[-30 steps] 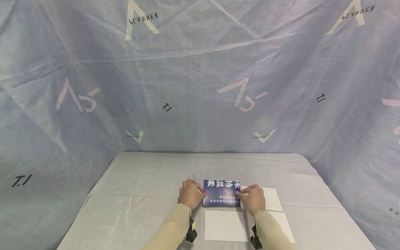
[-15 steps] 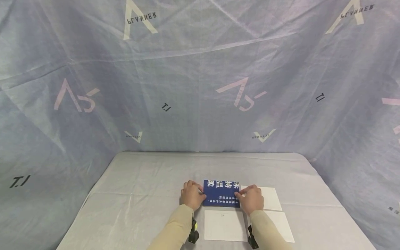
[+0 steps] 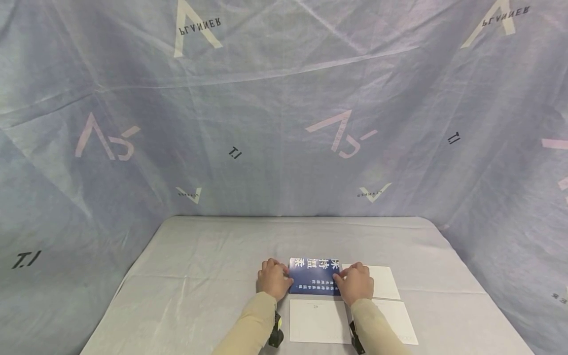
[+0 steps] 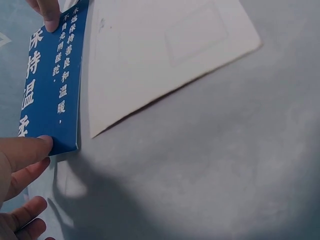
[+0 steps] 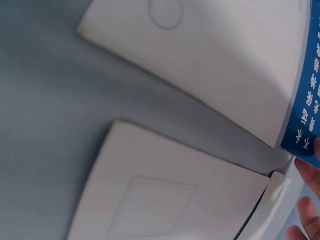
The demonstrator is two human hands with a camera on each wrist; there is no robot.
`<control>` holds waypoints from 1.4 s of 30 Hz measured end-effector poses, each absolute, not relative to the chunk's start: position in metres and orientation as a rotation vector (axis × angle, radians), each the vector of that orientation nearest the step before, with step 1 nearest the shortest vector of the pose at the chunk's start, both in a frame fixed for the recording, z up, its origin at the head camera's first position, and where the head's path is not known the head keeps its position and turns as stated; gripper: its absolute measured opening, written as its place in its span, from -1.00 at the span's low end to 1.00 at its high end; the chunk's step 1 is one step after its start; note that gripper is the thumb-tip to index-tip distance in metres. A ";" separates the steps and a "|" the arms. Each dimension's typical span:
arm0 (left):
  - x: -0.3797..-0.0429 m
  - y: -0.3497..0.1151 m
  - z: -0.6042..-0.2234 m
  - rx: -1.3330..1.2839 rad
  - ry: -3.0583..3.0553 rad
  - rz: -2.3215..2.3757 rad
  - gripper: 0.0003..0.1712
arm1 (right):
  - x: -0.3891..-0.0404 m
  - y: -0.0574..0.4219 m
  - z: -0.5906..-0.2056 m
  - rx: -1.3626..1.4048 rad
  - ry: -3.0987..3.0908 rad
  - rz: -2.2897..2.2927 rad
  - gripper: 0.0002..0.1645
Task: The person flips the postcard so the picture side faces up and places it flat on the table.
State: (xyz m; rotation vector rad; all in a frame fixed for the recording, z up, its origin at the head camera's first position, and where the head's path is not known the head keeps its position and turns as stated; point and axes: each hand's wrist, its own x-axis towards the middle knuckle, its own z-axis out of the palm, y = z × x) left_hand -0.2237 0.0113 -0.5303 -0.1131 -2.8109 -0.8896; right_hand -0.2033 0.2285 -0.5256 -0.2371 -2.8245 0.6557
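A blue card [image 3: 310, 277] printed with white Chinese characters is between my two hands in the head view, its top row of characters upside down. My left hand [image 3: 271, 280] pinches its left edge; in the left wrist view the thumb [image 4: 32, 149] lies on the printed face, with the other fingers off the edge. At the opposite edge my right hand [image 3: 357, 284] holds the card, thumb on top. Just below it on the table lies a white card [image 3: 319, 323]. The right wrist view catches only a corner of the blue card [image 5: 306, 117] and some right fingers [image 5: 310, 212].
Two more white cards lie to the right, a far one [image 3: 386, 282] and a near one [image 3: 399, 320] partly behind my right forearm. A light grey cloth covers the table [image 3: 199, 276]. Grey-blue printed fabric [image 3: 275, 108] hangs behind and at both sides.
The blue card has shifted slightly toward me and its glare has faded, with both hands still on its edges. My right hand has come slightly left. The white cards stay put.
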 end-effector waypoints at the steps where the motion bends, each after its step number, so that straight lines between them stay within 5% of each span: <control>1: -0.224 0.011 -0.531 -0.118 -2.812 -0.883 -0.79 | -0.203 0.229 -0.526 -0.235 -2.824 0.650 -0.71; 42: -0.220 0.021 -0.534 -0.192 -2.836 -0.391 -0.72 | -0.208 0.230 -0.543 -0.124 -2.702 0.443 -0.72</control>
